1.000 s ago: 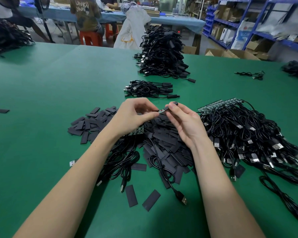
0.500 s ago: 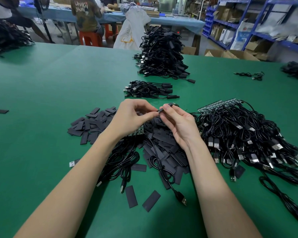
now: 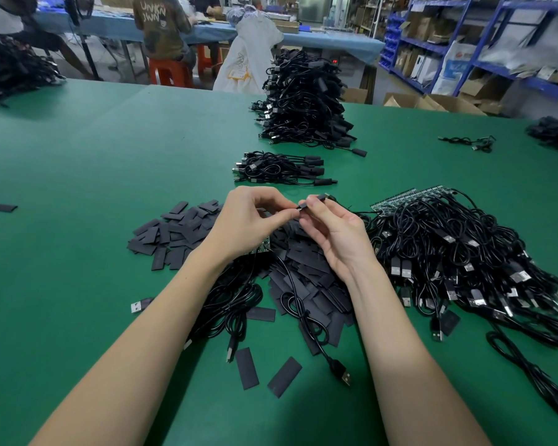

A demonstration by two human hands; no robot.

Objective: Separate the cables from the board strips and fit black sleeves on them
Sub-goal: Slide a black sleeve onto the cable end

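Left hand (image 3: 248,220) and right hand (image 3: 334,233) meet fingertip to fingertip, raised just above the heap of flat black sleeves (image 3: 306,268). Right hand pinches a short black sleeve (image 3: 318,197) between thumb and forefinger, its far end poking out past the fingertips. Left hand's curled fingers pinch a small part at the sleeve's near end; too small to tell what exactly it is. A black cable (image 3: 298,304) hangs from below the hands, loops across the sleeve heap and ends in a USB plug (image 3: 343,375) on the green table (image 3: 94,175) on the heap's near side.

Right of the sleeve heap: a big tangle of cables (image 3: 464,252), with green board strips (image 3: 400,201) showing at its far edge. Beyond the heap: a small bundle of sleeved cables (image 3: 277,169), then a tall stack of cables (image 3: 303,101) farther back. Near side of the heap: two loose sleeves (image 3: 264,371) lying flat. Left of the heap, well apart: one stray sleeve (image 3: 2,207). Under the left forearm, another coil of cable (image 3: 229,307).
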